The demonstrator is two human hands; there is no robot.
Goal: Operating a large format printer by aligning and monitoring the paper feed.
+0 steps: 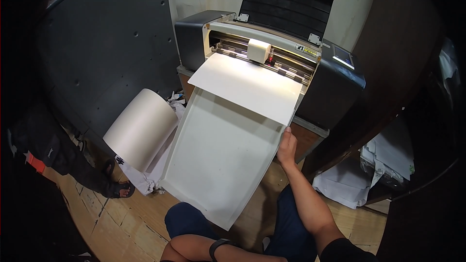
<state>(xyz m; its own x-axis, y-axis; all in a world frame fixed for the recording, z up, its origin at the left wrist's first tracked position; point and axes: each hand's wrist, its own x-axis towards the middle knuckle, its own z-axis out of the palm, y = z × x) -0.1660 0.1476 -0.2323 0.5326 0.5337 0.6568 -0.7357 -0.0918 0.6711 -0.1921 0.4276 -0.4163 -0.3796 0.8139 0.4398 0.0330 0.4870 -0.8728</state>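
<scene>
A white sheet (247, 85) comes out of a dark cutting plotter (194, 39) and slopes down over a shallow white tray (218, 150). At the tray's right edge is my right hand (287, 146), its fingers curled closed around that rim. The thumb points up, right by the sheet's near right corner; whether it touches the sheet I cannot tell. My left hand (255, 253) lies low across my lap at the picture's lower edge, past a black wristband (218, 248). Its fingers do not show. Inside the lit opening, a white carriage (259, 51) stands over the rollers.
A large white roll (141, 128) lies left of the tray on crumpled paper. Beyond it stands a dark metal panel (111, 43). A person's sandalled foot (124, 190) is at the left. The plotter's black lid (286, 9) is raised. Stacked white papers (388, 153) sit at the right.
</scene>
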